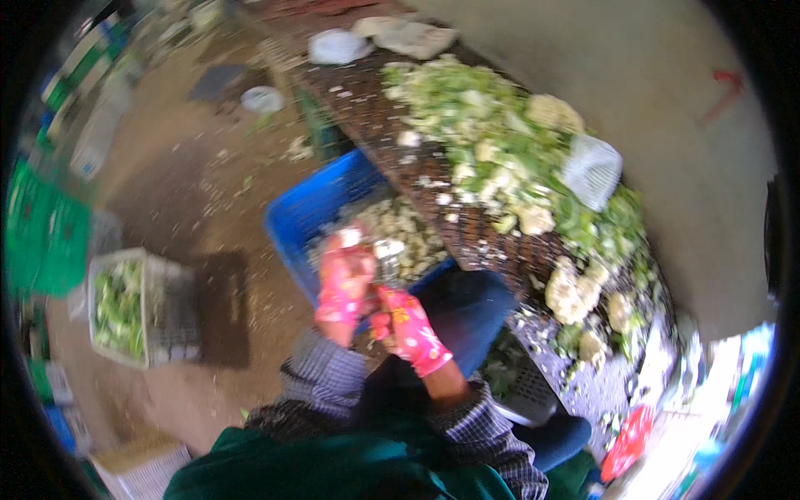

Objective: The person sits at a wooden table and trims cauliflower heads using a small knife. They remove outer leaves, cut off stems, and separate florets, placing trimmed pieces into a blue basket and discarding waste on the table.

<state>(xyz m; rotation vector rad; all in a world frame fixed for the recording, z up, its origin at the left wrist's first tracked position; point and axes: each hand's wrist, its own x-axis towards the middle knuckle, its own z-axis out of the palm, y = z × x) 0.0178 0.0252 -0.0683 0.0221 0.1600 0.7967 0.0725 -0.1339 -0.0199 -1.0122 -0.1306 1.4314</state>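
In pink flowered gloves, both hands are in front of me at the near side of a blue plastic crate [287,234]. My left hand [345,281] is closed around a small white piece of cauliflower [350,237] that shows at its fingers. Just right of it, my right hand [415,331] is curled on what looks like a small knife, its shiny blade [389,259] blurred and its handle hidden. Below the hands, cut cauliflower florets [409,234] lie in the crate.
Along the wall, a dark work table [431,181] bears a heap of leaves and trimmings [487,131], cauliflower heads [569,290] and a white foam net [592,172]. A pale crate of leaves [117,306] stands on the floor at left, with green crates [47,231] beyond. Another crate [531,390] sits beside my leg.
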